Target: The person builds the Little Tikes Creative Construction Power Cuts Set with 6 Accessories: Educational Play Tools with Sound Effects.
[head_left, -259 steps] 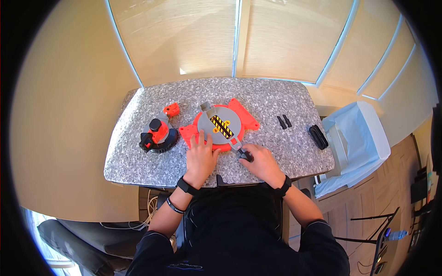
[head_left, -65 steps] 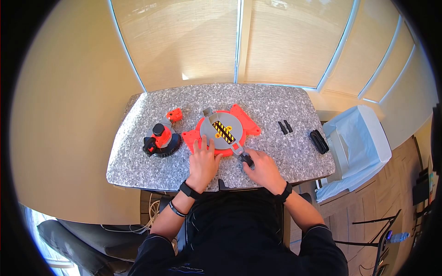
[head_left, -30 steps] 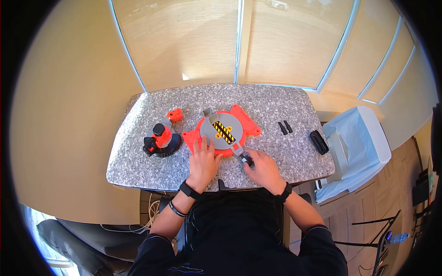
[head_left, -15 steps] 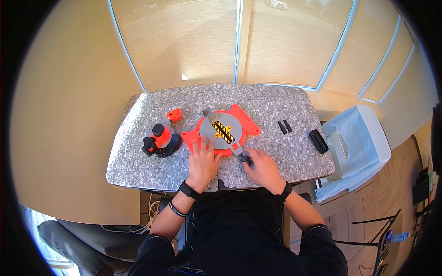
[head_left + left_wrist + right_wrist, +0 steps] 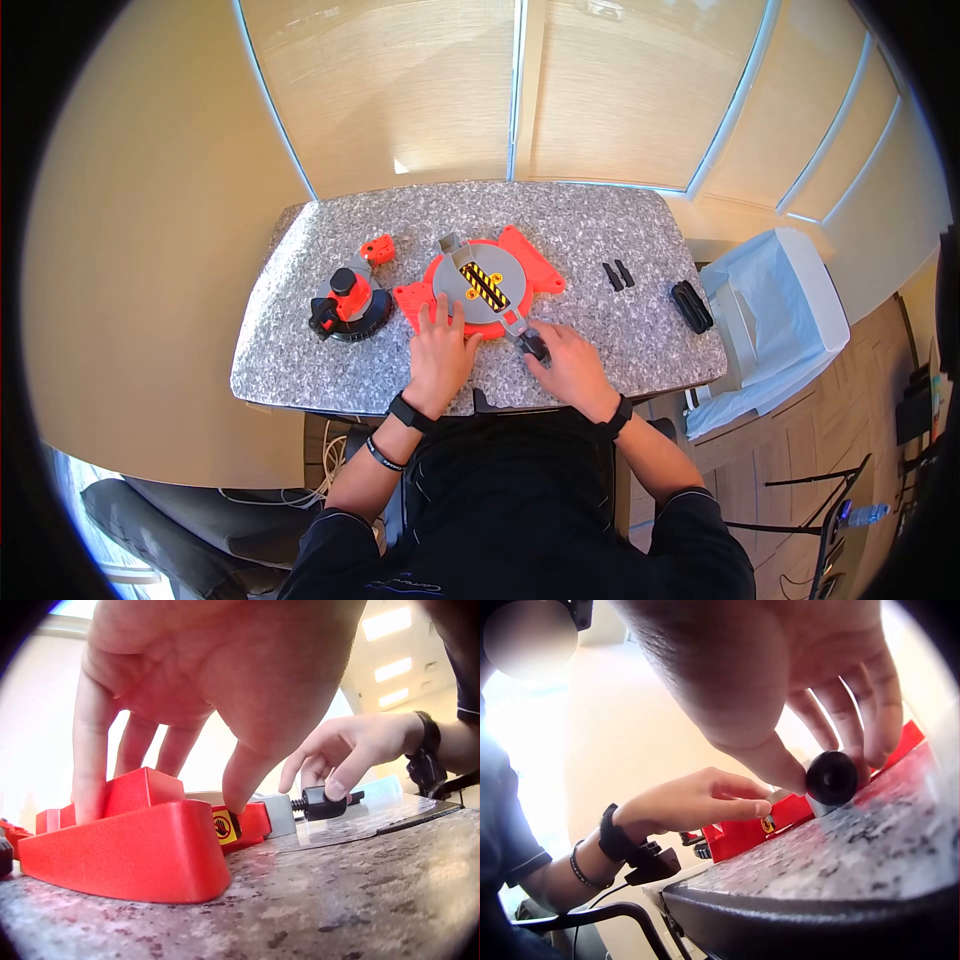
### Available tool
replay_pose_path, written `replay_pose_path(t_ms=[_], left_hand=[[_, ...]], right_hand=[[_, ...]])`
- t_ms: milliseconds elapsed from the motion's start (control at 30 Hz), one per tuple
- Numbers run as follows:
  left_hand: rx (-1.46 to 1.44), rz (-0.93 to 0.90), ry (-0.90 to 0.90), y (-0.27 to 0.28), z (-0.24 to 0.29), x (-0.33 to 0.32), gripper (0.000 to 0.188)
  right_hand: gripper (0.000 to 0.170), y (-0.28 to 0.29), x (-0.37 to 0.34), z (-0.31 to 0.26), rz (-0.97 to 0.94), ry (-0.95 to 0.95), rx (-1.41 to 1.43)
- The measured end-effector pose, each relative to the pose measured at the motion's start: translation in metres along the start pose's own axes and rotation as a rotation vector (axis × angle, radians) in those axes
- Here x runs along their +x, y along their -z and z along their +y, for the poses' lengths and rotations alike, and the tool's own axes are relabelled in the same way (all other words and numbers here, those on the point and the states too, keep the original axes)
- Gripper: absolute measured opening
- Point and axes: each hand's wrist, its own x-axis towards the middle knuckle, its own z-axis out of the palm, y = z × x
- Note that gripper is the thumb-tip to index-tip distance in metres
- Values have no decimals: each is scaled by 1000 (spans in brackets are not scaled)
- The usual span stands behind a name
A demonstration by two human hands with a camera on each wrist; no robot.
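A red base (image 5: 540, 262) with a round grey plate (image 5: 455, 283) lies on the speckled table; a striped yellow-black slot crosses the plate. My left hand (image 5: 440, 355) rests with spread fingers on the base's near left part, also seen over the red base (image 5: 135, 859) in the left wrist view. My right hand (image 5: 572, 368) pinches the black knob (image 5: 533, 345) at the end of the grey arm. A threaded shaft shows beside the black knob (image 5: 324, 803) in the left wrist view. In the right wrist view, thumb and fingers surround the round knob end (image 5: 832, 778).
On the table's left stands a red-and-black saw part (image 5: 350, 300) with a red handle piece (image 5: 379, 250). Two small black pieces (image 5: 619, 276) and a black bundle (image 5: 692, 307) lie to the right. A lined bin (image 5: 780, 310) stands beyond the table's right edge.
Since the earliest frame the view has shifted, with the table sitting slightly lower. The fingers of my right hand have shifted slightly around the knob; my left hand keeps its place on the base.
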Motion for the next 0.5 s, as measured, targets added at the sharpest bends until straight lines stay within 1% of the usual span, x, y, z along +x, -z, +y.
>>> replay_pose_path(t_ms=[67,133,233,500], left_hand=[[1,2,-2,0,0,0,60],[2,3,-4,0,0,0,60],[-5,-7,3,1,0,0,60],[3,1,-1,0,0,0,61]], right_hand=[[53,-1,0,1,8,1,9],[51,6,0,-6,-49,-34,1],[51,7,0,-7,-39,5,-15],[45,2,0,-3,-3,-4,-5]])
